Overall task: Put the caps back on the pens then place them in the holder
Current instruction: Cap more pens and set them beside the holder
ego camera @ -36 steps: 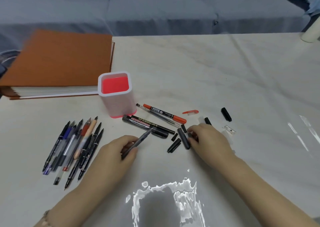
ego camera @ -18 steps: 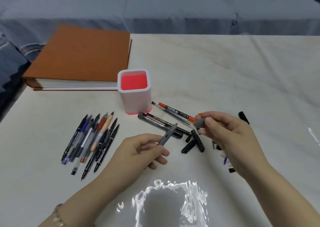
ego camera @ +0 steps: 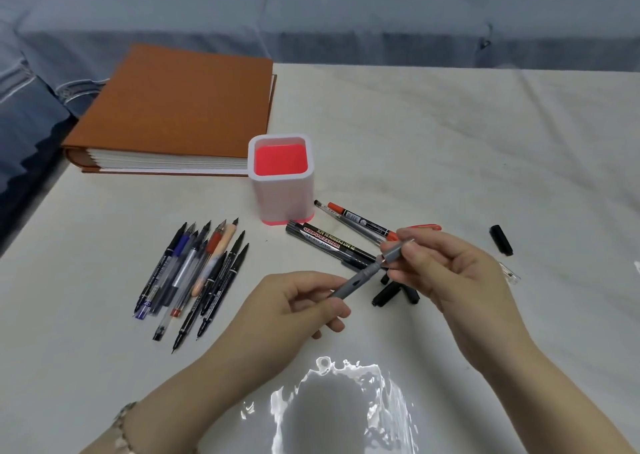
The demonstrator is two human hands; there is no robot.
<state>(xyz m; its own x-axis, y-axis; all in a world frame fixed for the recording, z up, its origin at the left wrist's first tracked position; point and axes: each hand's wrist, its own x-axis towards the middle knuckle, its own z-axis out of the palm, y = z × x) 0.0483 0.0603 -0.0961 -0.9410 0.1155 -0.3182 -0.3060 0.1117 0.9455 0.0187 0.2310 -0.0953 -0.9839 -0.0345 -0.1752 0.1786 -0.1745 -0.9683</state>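
My left hand (ego camera: 294, 310) grips a grey pen (ego camera: 356, 280) by its lower barrel, tip pointing up to the right. My right hand (ego camera: 450, 273) pinches a grey cap (ego camera: 394, 252) that sits against the pen's tip. The white holder with a pink inside (ego camera: 281, 207) stands behind them and holds nothing. Several uncapped pens (ego camera: 197, 273) lie in a row to the left. A black whiteboard marker (ego camera: 329, 242) and an orange pen (ego camera: 360, 219) lie beside the holder. Loose black caps (ego camera: 384, 296) lie under my hands.
A thick brown album (ego camera: 173, 117) lies at the back left of the white table (ego camera: 450, 142). A single black cap (ego camera: 501, 240) and a clear cap (ego camera: 510, 275) lie to the right. An orange cap (ego camera: 427, 227) shows behind my right hand. A blue sofa runs along the back.
My right hand left the caps on the table, lifted with a grey cap and brought it onto the tip of the pen. My left hand raised the pen to meet it.
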